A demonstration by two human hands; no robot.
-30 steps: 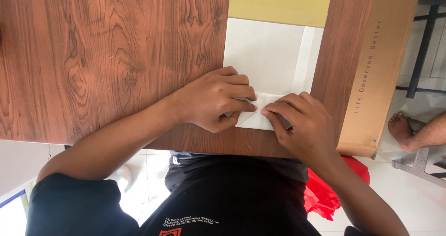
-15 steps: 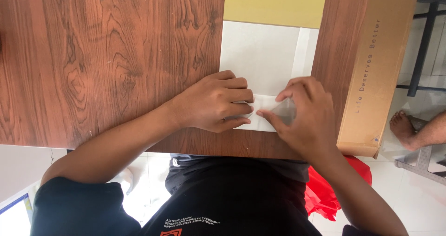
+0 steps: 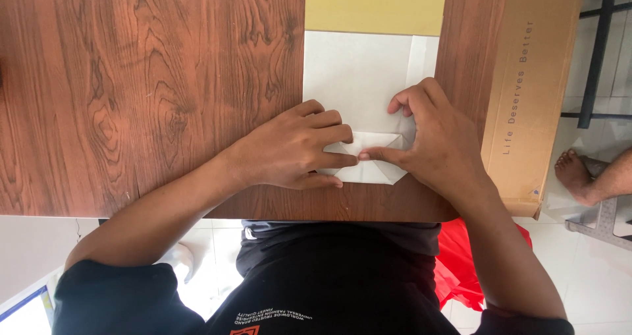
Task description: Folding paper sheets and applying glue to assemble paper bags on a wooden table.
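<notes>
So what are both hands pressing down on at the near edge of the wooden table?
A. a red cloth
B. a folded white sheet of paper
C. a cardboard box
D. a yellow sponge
B: the left hand and right hand both rest flat on the white paper, whose near end is folded into angled flaps.

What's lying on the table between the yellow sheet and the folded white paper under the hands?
In the head view, a flat white sheet fills the stretch from the yellow sheet to the folded white paper.

Left hand (image 3: 299, 147) and right hand (image 3: 431, 140) flat on folded white paper (image 3: 368, 157), wooden table (image 3: 145, 91).
</notes>
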